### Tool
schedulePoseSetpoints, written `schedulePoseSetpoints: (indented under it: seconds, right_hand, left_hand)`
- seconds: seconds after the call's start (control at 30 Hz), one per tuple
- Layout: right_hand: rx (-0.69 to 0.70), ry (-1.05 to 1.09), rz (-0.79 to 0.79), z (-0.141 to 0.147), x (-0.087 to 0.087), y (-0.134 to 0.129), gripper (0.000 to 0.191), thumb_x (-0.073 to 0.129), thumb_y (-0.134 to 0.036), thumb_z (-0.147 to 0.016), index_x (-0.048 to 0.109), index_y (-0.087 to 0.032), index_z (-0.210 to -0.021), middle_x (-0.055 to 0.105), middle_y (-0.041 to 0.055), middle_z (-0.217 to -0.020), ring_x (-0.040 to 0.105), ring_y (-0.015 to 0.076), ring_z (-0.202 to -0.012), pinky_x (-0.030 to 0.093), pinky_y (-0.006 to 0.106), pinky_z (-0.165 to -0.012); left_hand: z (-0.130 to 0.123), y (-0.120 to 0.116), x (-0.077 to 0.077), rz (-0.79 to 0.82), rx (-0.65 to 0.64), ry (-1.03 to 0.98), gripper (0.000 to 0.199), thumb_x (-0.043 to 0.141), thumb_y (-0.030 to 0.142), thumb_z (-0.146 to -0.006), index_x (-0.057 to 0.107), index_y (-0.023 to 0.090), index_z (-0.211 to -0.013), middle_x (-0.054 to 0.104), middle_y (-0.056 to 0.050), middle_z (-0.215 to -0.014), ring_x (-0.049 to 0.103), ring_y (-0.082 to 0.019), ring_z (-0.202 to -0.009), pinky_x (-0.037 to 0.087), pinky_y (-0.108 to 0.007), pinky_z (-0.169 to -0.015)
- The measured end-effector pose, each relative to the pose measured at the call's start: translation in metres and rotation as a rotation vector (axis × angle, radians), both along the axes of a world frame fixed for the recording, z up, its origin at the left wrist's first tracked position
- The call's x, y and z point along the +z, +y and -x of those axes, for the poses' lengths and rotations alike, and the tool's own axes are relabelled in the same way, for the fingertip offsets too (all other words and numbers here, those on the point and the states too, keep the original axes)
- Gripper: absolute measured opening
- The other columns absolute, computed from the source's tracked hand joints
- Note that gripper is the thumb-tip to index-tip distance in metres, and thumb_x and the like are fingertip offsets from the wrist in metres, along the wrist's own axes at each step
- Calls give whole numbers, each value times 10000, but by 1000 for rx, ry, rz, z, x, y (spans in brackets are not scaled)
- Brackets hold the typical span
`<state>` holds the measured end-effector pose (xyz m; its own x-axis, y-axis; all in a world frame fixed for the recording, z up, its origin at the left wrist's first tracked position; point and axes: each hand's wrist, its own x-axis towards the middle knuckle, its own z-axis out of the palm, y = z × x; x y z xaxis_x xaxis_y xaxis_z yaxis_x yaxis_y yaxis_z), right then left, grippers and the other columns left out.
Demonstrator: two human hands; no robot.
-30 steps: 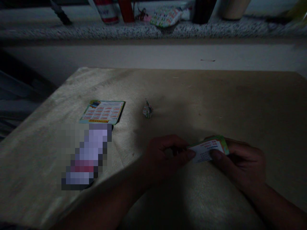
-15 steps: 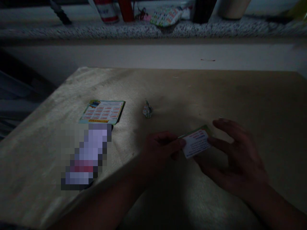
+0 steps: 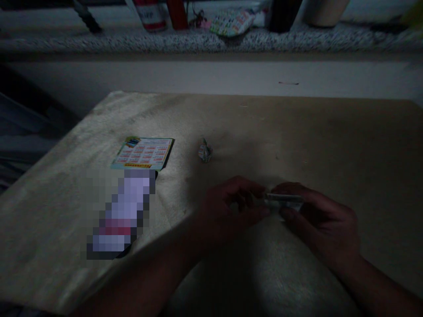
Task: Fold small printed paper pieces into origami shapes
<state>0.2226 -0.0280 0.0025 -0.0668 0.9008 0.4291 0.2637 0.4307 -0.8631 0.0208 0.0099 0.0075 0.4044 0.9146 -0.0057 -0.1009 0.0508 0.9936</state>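
A small printed card is tilted so that I see it nearly edge-on, and its printed face is mostly out of sight. My right hand is closed on it, fingers behind and thumb in front. My left hand is at the card's left end, with index finger and thumb apart. The index fingertip is at the card's corner; whether it touches is hard to tell in the dim light. Beyond the hands lies a crumpled wrapper.
To the left a larger printed calendar card lies flat, above a pixelated phone. The table meets a white wall. On the speckled sill are a red-and-white can, a patterned packet and dark containers.
My right hand has closed on the card, and the card has turned from face-up to edge-on. My left hand has loosened its pinch, with finger and thumb now apart.
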Motion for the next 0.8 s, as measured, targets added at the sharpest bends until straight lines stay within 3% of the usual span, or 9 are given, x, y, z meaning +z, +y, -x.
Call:
schedulePoseSetpoints:
  seconds: [0.2,0.4,0.8]
  right_hand:
    - [105,136,180,2,-4,-4,211,737,-114,-833,755,-248,-995,720,43,-945,695,167,-829,593,242,-659]
    - [67,219,156,2,-4,-4,257,716,-79,-845,778,-267,-1009,733,26,-931,703,131,-841,595,191,-710]
    - [17,265,269,3,-6,-4,229,733,-130,-854,793,-313,-978,721,-12,-795,665,103,-696,566,152,-610]
  left_hand:
    - [-2,-4,0,-171,14,61,93,770,231,-823,781,146,-859,702,-46,-802,626,-124,-703,476,-231,-628]
    - [-2,-5,-1,-156,23,56,95,782,241,-812,780,159,-860,697,-39,-783,624,-123,-687,484,-232,-617]
    - [-3,-6,-5,10,34,73,128,781,278,-798,753,154,-806,689,-32,-757,629,-133,-688,488,-235,-613]
